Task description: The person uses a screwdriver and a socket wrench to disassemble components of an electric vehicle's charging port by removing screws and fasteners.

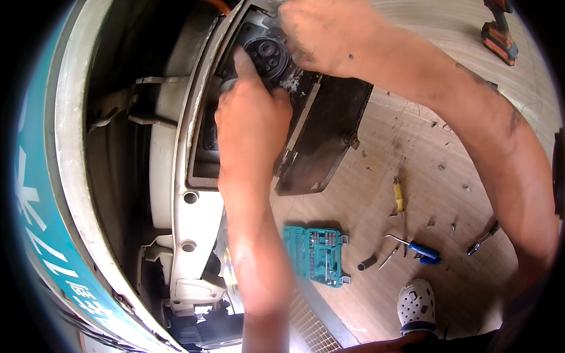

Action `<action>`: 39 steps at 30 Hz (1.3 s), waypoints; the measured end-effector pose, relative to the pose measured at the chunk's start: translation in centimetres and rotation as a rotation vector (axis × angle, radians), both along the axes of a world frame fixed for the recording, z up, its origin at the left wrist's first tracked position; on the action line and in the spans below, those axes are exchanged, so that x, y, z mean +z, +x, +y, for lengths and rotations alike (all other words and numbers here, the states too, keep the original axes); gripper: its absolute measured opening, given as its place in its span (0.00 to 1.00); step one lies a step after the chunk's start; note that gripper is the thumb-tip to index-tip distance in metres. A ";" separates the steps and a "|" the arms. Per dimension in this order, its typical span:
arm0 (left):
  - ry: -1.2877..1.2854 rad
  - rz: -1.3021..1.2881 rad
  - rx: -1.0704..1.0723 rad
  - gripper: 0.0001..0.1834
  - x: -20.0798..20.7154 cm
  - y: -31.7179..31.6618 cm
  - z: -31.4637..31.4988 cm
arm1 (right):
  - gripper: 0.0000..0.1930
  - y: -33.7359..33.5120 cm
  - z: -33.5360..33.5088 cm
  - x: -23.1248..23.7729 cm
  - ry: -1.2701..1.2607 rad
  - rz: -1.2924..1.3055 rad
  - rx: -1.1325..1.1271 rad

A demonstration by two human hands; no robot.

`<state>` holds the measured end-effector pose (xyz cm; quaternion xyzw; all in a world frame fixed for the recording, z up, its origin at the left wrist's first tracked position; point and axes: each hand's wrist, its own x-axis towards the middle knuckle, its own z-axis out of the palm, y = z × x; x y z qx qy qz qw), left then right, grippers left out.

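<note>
My left hand (252,115) reaches into a dark, framed recess in a vehicle body. Its index finger stretches out beside a round black part (268,56) with several holes, and the thumb stands apart; the other fingers are partly hidden. At the recess's far right edge, my right hand (323,38) is closed with its fingers curled. Whatever it grips is hidden behind the hand. Below it, a dark panel (326,132) hangs out from the recess, with a pale strip along it. A light metal frame (197,217) with round holes surrounds the opening.
On the wooden floor lie an open teal tool case (318,259), a yellow-handled screwdriver (399,194), a blue-handled hooked tool (421,251), a black socket (366,263), a ratchet (482,238) and scattered screws. A cordless drill (500,38) stands far right. My white clog (416,306) is near.
</note>
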<state>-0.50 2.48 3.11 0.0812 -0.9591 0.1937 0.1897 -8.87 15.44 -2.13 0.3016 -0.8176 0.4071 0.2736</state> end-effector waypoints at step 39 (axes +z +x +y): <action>0.732 -0.109 -0.043 0.37 2.4 0.4 0.6 | 0.04 4.3 -2.3 -2.8 -0.717 0.452 -0.099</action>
